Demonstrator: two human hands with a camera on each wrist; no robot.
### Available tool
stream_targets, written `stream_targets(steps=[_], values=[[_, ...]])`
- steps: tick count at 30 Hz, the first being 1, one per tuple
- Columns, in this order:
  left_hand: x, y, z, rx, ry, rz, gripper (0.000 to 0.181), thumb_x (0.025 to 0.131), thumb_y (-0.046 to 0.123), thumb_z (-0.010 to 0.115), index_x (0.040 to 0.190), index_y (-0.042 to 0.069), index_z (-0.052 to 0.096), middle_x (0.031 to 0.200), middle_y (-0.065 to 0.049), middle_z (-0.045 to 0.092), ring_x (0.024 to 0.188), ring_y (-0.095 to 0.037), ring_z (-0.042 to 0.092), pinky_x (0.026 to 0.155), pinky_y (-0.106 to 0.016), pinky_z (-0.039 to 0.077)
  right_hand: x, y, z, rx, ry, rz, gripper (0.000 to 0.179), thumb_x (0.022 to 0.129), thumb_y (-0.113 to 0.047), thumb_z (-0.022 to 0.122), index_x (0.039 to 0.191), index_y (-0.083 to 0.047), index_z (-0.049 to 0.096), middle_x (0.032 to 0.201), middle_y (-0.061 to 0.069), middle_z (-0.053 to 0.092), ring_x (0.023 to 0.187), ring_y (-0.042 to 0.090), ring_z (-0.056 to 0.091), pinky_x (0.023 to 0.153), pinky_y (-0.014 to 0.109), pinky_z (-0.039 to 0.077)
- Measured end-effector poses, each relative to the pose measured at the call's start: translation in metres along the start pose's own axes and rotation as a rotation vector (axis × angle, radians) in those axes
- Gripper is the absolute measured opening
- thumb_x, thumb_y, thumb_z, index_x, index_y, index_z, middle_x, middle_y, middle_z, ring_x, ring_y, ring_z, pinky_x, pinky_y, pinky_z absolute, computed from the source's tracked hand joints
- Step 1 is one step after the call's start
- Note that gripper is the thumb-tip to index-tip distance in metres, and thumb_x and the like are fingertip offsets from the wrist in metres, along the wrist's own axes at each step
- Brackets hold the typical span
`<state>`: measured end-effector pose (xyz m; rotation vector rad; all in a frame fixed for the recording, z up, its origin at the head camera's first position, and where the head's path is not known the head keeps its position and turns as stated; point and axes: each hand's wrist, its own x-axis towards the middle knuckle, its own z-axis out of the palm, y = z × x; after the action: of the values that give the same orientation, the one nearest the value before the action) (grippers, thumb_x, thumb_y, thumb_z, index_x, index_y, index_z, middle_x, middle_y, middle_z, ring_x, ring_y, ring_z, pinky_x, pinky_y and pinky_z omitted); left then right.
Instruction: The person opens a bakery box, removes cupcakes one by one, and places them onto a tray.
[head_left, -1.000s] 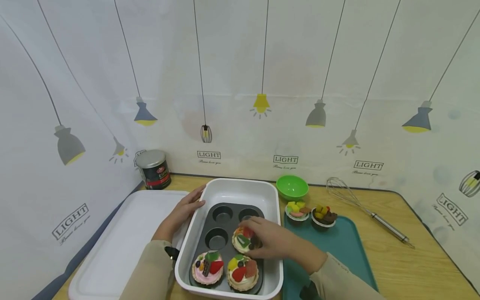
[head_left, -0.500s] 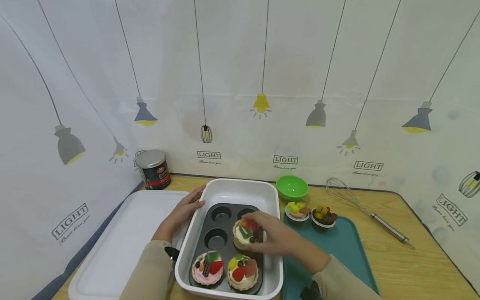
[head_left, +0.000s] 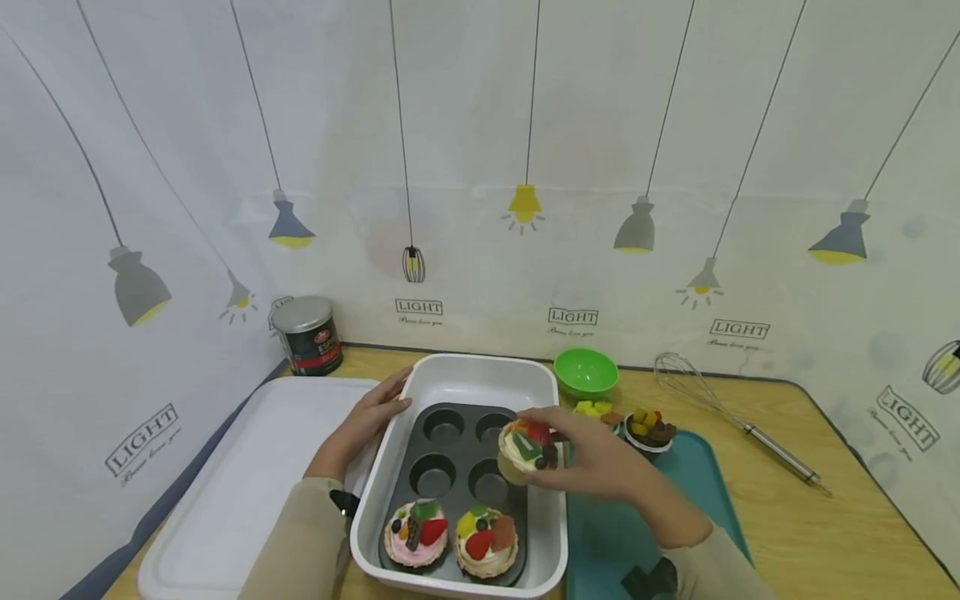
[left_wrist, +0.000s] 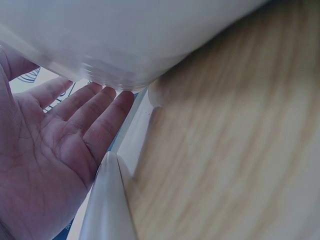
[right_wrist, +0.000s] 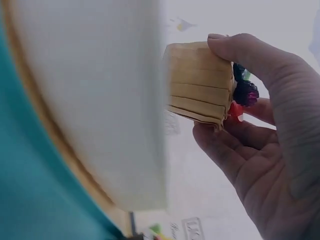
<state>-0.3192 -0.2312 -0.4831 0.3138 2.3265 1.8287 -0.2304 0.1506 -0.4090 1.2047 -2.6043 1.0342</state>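
Note:
My right hand [head_left: 603, 454] pinches a fruit-topped cupcake [head_left: 525, 452] between thumb and fingers, above the right rim of the white deep pan [head_left: 457, 375]. Its pleated tan cup [right_wrist: 197, 82] shows in the right wrist view. Inside the pan lies a dark muffin tin [head_left: 459, 467]. A pink-cream cupcake [head_left: 415, 535] and a pale-cream cupcake [head_left: 487, 542] with strawberry sit in its near cups; the other cups are bare. My left hand [head_left: 366, 425] rests along the pan's left side. Its fingers lie nearly straight against the outer wall, seen in the left wrist view.
A white tray [head_left: 240, 475] lies left, below a dark tin can [head_left: 309, 337]. Right of the pan are a teal tray [head_left: 675, 500], a brown cupcake [head_left: 649, 430], a partly hidden fruit cupcake [head_left: 595, 410], a green bowl [head_left: 587, 373] and a whisk [head_left: 742, 425].
My right hand has lifted the cupcake out of the tin's middle right cup and moved it up and right, towards the pan's rim. The left hand has stayed in place.

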Motion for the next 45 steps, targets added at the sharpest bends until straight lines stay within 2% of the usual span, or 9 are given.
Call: stream_targets(steps=[6,14,18,23,27,32,39,45], values=[[0.001,-0.001,-0.001,-0.002,-0.002,-0.002,0.065,0.102,0.025,0.057,0.161,0.021,0.028,0.162,-0.009,0.032,0.147,-0.035,0.031,0.112,-0.058,0.033,-0.011,0.002,-0.025,0.038,0.036,0.034,0.072,0.081,-0.041,0.084,0.143,-0.023,0.053,0.124,-0.012,0.063,0.109,0.009,0.062,0.091,0.037,0.055],[0.0,-0.001,0.0,-0.022,-0.019,0.016,0.066,0.102,0.025,0.057,0.161,0.019,0.027,0.162,-0.011,0.031,0.146,-0.036,0.033,0.113,-0.058,0.033,-0.033,0.009,-0.038,0.001,0.08,0.08,0.072,0.079,-0.046,0.085,0.14,-0.019,0.058,0.12,-0.012,0.064,0.104,0.009,0.064,0.085,0.037,0.057],[0.0,-0.002,0.0,-0.023,-0.024,0.015,0.066,0.103,0.023,0.056,0.161,0.018,0.026,0.163,-0.011,0.03,0.147,-0.036,0.031,0.113,-0.058,0.031,-0.05,0.016,-0.048,-0.022,0.087,0.081,0.07,0.079,-0.043,0.085,0.139,-0.021,0.058,0.117,-0.012,0.065,0.1,0.008,0.065,0.082,0.034,0.058],[-0.003,0.001,0.0,-0.015,-0.019,0.01,0.066,0.103,0.022,0.055,0.161,0.018,0.025,0.163,-0.012,0.029,0.149,-0.036,0.026,0.115,-0.058,0.029,-0.068,0.028,-0.057,-0.015,0.109,0.049,0.067,0.079,-0.033,0.087,0.137,-0.013,0.059,0.119,-0.007,0.066,0.102,0.01,0.066,0.082,0.034,0.059],[-0.005,0.006,0.0,-0.001,-0.015,0.015,0.065,0.103,0.022,0.054,0.161,0.017,0.024,0.163,-0.012,0.028,0.149,-0.037,0.025,0.115,-0.059,0.028,-0.07,0.035,-0.06,0.003,0.113,0.022,0.065,0.081,-0.026,0.087,0.137,-0.009,0.059,0.121,-0.002,0.066,0.102,0.011,0.067,0.08,0.033,0.059],[-0.005,0.006,0.0,-0.011,-0.021,0.015,0.066,0.104,0.022,0.054,0.162,0.017,0.023,0.163,-0.013,0.028,0.149,-0.038,0.025,0.115,-0.059,0.027,-0.068,0.036,-0.058,0.015,0.08,0.0,0.066,0.081,-0.028,0.087,0.137,-0.007,0.059,0.121,-0.001,0.066,0.103,0.012,0.066,0.081,0.034,0.059],[-0.005,0.005,0.001,-0.019,-0.026,0.014,0.065,0.103,0.025,0.055,0.161,0.019,0.025,0.163,-0.011,0.029,0.149,-0.036,0.026,0.115,-0.06,0.026,-0.07,0.036,-0.056,-0.001,0.057,0.076,0.067,0.081,-0.034,0.085,0.139,-0.013,0.059,0.124,-0.003,0.066,0.103,0.01,0.065,0.082,0.03,0.057],[-0.002,0.002,0.0,-0.01,-0.015,0.01,0.065,0.103,0.025,0.056,0.161,0.021,0.027,0.163,-0.01,0.031,0.148,-0.035,0.028,0.114,-0.06,0.028,-0.07,0.039,-0.054,0.0,0.038,0.092,0.066,0.083,-0.034,0.084,0.139,-0.011,0.059,0.123,-0.002,0.066,0.1,0.012,0.066,0.08,0.033,0.058]])
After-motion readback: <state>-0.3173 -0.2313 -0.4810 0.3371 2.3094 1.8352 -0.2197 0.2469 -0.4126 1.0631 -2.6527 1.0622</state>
